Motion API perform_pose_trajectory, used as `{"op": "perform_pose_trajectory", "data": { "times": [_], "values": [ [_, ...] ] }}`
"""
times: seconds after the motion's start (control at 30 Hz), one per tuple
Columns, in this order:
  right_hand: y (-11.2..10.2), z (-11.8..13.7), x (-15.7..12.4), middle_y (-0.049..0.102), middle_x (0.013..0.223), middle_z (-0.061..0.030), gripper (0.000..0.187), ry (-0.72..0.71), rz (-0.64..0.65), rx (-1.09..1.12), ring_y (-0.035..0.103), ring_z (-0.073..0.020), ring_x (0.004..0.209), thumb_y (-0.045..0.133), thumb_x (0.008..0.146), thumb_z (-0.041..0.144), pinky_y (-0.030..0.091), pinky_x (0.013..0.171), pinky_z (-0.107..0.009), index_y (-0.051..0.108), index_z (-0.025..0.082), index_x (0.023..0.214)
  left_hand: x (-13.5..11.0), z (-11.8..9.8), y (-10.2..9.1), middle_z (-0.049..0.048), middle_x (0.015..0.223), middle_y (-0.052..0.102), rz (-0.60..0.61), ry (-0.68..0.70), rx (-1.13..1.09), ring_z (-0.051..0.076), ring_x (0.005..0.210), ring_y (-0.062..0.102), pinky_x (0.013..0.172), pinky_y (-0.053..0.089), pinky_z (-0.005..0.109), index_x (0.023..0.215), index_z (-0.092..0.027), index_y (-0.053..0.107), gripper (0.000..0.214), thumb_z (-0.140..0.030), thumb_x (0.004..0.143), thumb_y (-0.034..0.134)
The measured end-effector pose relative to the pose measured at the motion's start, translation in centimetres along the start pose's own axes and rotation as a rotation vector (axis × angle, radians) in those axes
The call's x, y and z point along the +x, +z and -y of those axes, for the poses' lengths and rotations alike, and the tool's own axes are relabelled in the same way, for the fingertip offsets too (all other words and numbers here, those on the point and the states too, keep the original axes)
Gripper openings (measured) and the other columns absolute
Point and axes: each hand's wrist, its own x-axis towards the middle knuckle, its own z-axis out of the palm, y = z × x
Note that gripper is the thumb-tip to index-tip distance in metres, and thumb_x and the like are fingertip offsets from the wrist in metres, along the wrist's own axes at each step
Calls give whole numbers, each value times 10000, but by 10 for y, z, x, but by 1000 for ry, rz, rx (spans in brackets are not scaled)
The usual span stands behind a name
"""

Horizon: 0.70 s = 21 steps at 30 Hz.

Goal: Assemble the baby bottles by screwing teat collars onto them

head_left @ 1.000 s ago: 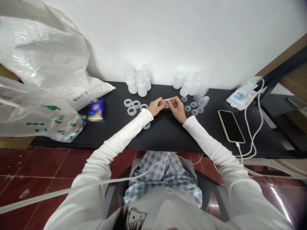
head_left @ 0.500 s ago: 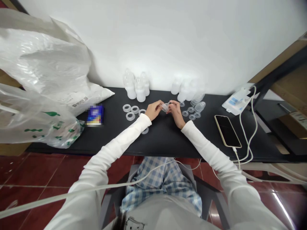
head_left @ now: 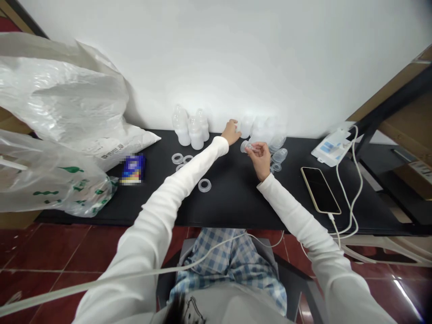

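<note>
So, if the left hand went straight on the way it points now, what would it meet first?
Most likely the leftmost bottle of the right-hand group: the left hand points forward and right, towards it. Depth is hard to judge from one view, though.

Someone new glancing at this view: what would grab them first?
Probably the big white plastic bag filling the far left. Next, near the middle, the right hand holds a clear plastic piece, while the left hand is beside white bottles. A dark-screened phone lies at right.
</note>
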Motion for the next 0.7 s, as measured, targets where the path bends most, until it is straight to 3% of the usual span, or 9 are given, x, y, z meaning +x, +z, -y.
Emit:
{"op": "perform_pose_trajectory", "data": {
  "times": [0.17,0.37,0.47,0.57,0.7],
  "values": [
    [-5,4,3,576,767,19,452,-86,-52,-112,579,-116,640,633,821,666,536,608,-272,504,243,917,37,-10,34,214,1275,513,-156,-71,-37,329,1280,529,1098,381,478,1180,-146,447,476,-265,822,737],
    [-10,4,4,494,633,45,488,-59,-107,-113,517,-127,502,529,859,741,473,489,-296,459,258,877,29,-28,37,214,1177,572,-128,-153,33,345,1207,578,1009,409,435,1086,-136,452,406,-368,874,709],
    [-13,2,6,497,644,37,482,-66,-149,-127,528,-146,506,520,864,745,484,501,-330,457,270,916,11,-31,25,150,1110,596,-132,-89,6,275,1073,631,934,429,375,1116,-151,426,401,-359,892,685],
    [-15,0,8,546,713,18,466,-115,-169,-114,564,-154,565,564,859,715,519,557,-343,467,274,971,-21,-27,4,81,1110,592,-162,103,28,230,1046,618,922,445,347,1144,-213,444,439,-353,846,733],
    [-17,-1,9,590,868,-5,441,-163,-90,-148,629,-147,729,629,851,648,559,674,-317,475,265,1006,-77,-19,-29,90,1107,619,-97,312,282,279,1080,594,983,436,397,1177,-208,553,526,-467,782,784]
  ]
}}
